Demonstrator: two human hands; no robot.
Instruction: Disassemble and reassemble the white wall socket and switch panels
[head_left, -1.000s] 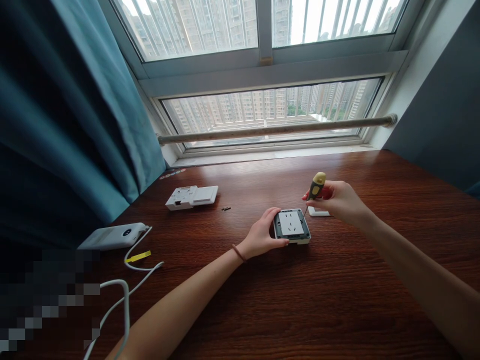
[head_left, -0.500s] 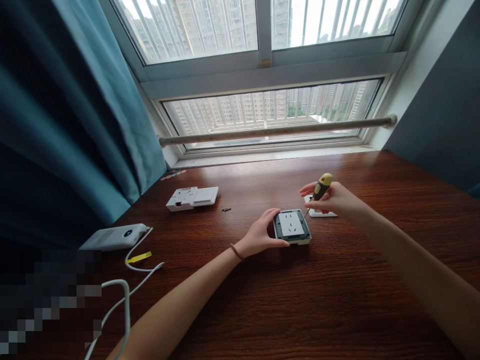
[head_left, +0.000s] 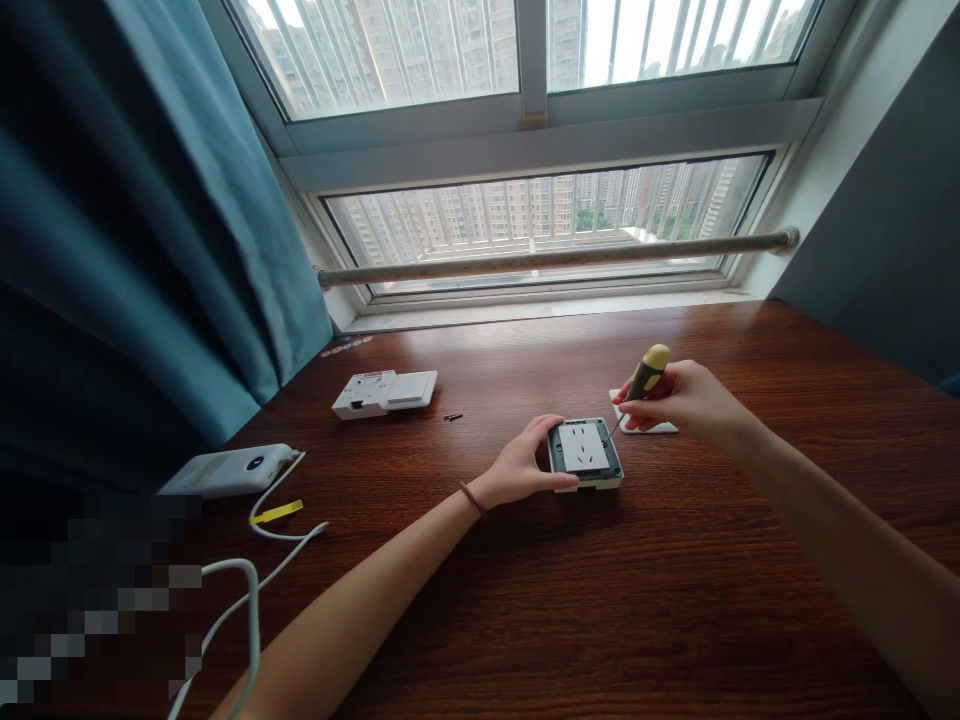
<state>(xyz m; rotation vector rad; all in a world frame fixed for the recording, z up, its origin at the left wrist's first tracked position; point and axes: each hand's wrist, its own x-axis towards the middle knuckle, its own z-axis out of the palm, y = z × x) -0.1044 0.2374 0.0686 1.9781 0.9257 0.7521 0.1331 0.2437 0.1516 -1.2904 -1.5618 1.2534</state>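
1. the socket unit (head_left: 585, 448) lies face up on the surface (head_left: 570, 610), about midway between its left and right edges, with the far edge beyond.
2. the left hand (head_left: 519, 468) steadies it: fingers spread wide, gripping around its left side, thumb at the near edge.
3. the right hand (head_left: 688, 396) has its fingers closed on the screwdriver (head_left: 646, 374), tilted, its tip at the unit's right side.
4. the step in hand looks like turning a screw there; which way, i cannot tell. the next move seems to call for a seated tip and a still unit.
5. outward: a white plate (head_left: 661, 429) beneath the right hand; small screws (head_left: 453, 417) and a white fitting (head_left: 385, 394) toward the far left corner.
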